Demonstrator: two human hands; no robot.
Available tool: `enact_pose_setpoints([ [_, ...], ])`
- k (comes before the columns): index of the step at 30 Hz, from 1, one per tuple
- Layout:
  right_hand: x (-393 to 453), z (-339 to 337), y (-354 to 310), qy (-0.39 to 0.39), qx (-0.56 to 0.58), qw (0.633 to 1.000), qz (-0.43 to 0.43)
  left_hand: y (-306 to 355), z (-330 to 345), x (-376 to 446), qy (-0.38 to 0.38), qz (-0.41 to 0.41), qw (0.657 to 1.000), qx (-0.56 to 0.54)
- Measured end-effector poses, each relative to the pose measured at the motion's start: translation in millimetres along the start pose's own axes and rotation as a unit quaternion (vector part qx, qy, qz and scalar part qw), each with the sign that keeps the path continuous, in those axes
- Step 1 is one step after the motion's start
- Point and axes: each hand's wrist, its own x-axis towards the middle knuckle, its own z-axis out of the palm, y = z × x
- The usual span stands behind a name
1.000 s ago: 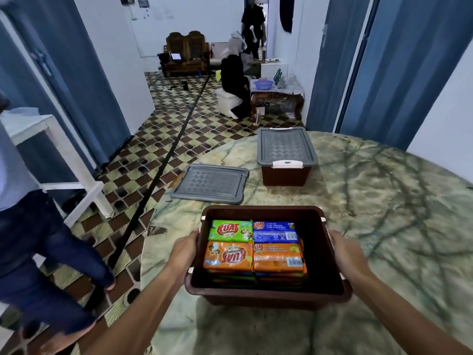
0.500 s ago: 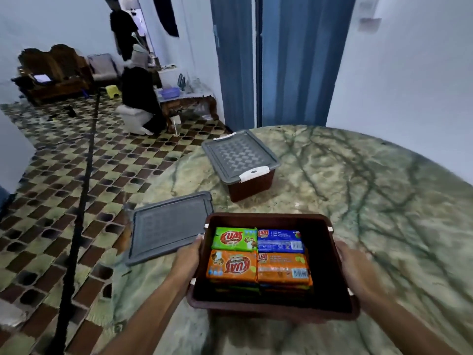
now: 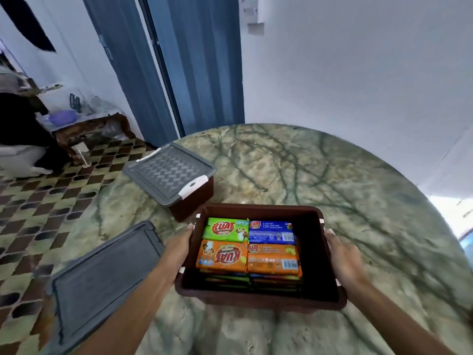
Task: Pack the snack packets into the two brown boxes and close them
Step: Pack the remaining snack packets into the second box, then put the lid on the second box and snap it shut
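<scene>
An open brown box [image 3: 258, 302] sits in front of me, held at both sides. My left hand [image 3: 176, 248] grips its left wall and my right hand [image 3: 344, 254] grips its right wall. Inside lie stacked snack packets: a green one [image 3: 226, 229], a blue one [image 3: 272, 231] and two orange ones [image 3: 221, 256]. Its right part is bare. A loose grey lid [image 3: 102, 275] lies at the table's left edge. The second brown box [image 3: 190, 203] stands behind, shut under its grey lid [image 3: 169, 172] with white latches.
The round green marble table [image 3: 320, 175] spreads to the right and back, near a white wall. At the left the floor is tiled; a low wooden side table [image 3: 87, 126] and a seated person [image 3: 18, 129] are at the far left. Blue folding doors [image 3: 184, 65] stand behind.
The view has swung to the right, so the shut box and loose lid now lie further left. Both hands keep hold of the open box, which appears carried rightwards over the table.
</scene>
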Motion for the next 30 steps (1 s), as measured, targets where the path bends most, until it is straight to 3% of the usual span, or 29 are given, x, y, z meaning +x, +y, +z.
enact_pose_setpoints([
  [8, -26, 22, 31, 0.166, 0.010, 0.983, 0.080, 30, 31, 72, -0.134, 0.048, 0.983, 0.119],
  [17, -15, 26, 36, 0.266, 0.021, 0.956, 0.121, 43, 82, 107, -0.222, 0.075, 0.966, 0.106],
  [20, -12, 23, 29, 0.261, -0.034, 0.958, 0.113, 42, 85, 105, -0.242, 0.079, 0.962, 0.095],
  [23, -18, 17, 19, 0.241, -0.194, 0.945, 0.104, 43, 79, 101, -0.268, 0.086, 0.954, 0.101],
  [26, -30, 27, -10, 0.249, -0.353, 0.902, -0.019, 39, 57, 93, -0.264, 0.105, 0.951, 0.125],
  [28, -38, 56, -42, 0.248, -0.346, 0.885, -0.191, 31, 29, 91, -0.246, 0.133, 0.948, 0.152],
  [30, -48, 106, -71, 0.161, -0.306, 0.868, -0.355, 12, -17, 93, -0.225, 0.146, 0.953, 0.138],
])
